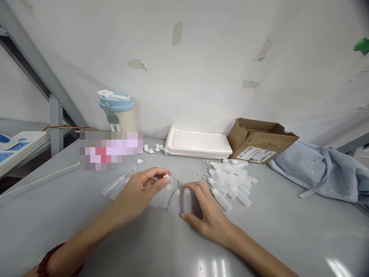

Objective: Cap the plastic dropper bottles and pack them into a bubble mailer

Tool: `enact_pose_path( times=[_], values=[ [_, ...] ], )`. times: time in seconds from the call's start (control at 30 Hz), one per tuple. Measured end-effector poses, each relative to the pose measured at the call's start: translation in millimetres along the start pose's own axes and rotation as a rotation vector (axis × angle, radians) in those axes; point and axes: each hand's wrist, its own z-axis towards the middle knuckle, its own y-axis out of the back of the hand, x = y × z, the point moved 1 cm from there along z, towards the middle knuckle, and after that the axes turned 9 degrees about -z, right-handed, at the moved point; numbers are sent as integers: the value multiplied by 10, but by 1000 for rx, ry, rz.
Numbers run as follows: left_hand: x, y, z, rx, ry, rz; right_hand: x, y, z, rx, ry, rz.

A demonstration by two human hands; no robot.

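Between the thumb and fingers of my left hand (149,184) is a small white needle-tip cap (166,177) with a thin dark needle pointing up. My right hand (206,211) has its thumb and fingers around a clear plastic squeeze bottle (187,202), which looks upright. Several similar bottles (173,201) lie between the hands, partly hidden by my left hand. More of them (115,187) lie to the left of that hand. A pile of clear bottles with white tops (230,182) is spread to the right of my right hand.
Several loose white caps (150,150) lie farther back. Along the wall stand a blue-lidded cup (123,115), a stack of white padded envelopes (198,141) and an open cardboard box (259,142). Grey-blue cloth (325,169) lies at right, a power strip (20,150) at left.
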Motion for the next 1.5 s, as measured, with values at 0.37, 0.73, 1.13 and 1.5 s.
enact_pose_path(
  times=[0.37,0.73,1.13,1.5],
  values=[
    [7,-253,-99,266,114,-392,118,57,-208,-61,-186,243],
    [22,-423,-174,196,77,-461,113,-83,-255,-43,33,59],
    [-18,-421,-197,241,146,-259,88,-50,-276,-136,295,-382],
    [60,-406,-218,255,-244,31,204,44,-245,176,-203,419]
  ],
)
